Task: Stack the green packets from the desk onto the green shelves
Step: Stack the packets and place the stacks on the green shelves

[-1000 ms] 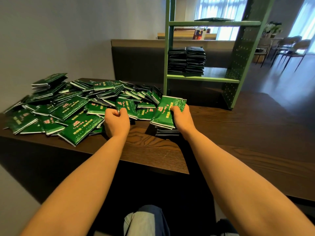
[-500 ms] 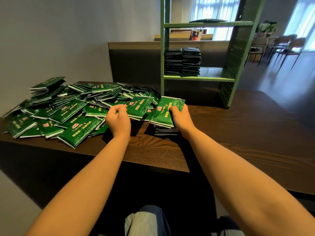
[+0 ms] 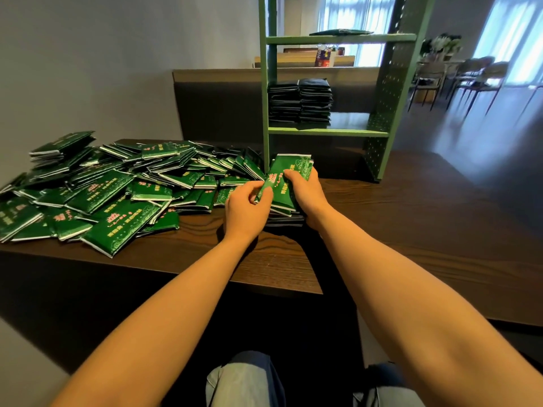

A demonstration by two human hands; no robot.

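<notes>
A loose heap of green packets [image 3: 111, 183] covers the left of the dark wooden desk [image 3: 411, 230]. My right hand [image 3: 305, 189] grips a small stack of green packets [image 3: 291, 171], tilted, just in front of the green shelves [image 3: 329, 132]. My left hand [image 3: 246, 207] pinches one green packet [image 3: 269, 186] and holds it against that stack's left side. Two neat piles of packets [image 3: 299, 101] stand on the middle shelf. A single packet [image 3: 340, 32] lies on the upper shelf.
A grey wall runs along the left. A low partition stands behind the desk. The desk's right half is bare wood. Chairs and tables stand by bright windows at the far right. My knees show below the desk's front edge.
My left hand lifted one packet from the heap and carried it right to the stack in my right hand. The two hands now meet at that stack.
</notes>
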